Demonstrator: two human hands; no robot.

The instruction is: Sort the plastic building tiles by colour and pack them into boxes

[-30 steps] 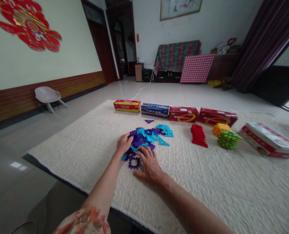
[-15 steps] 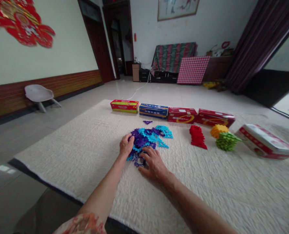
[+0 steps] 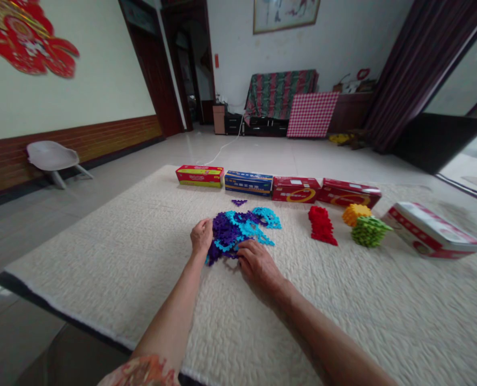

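While your left hand (image 3: 202, 236) meets the left edge of the purple and blue pieces (image 3: 225, 228), your right hand (image 3: 258, 262) touches their near side.
Your fingers bend, though I cannot tell whether they pinch anything; the pieces lie on the cream cover (image 3: 141, 228), nearer you than the blue box (image 3: 248, 184).

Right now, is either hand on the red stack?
No, left hand and right hand are at the purple-blue pile, the red stack apart.

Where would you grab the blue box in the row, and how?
I'd grip the blue box across its long front and back faces, near the middle, coming from above: it lies lengthwise, top uncovered, while boxes crowd both ends.
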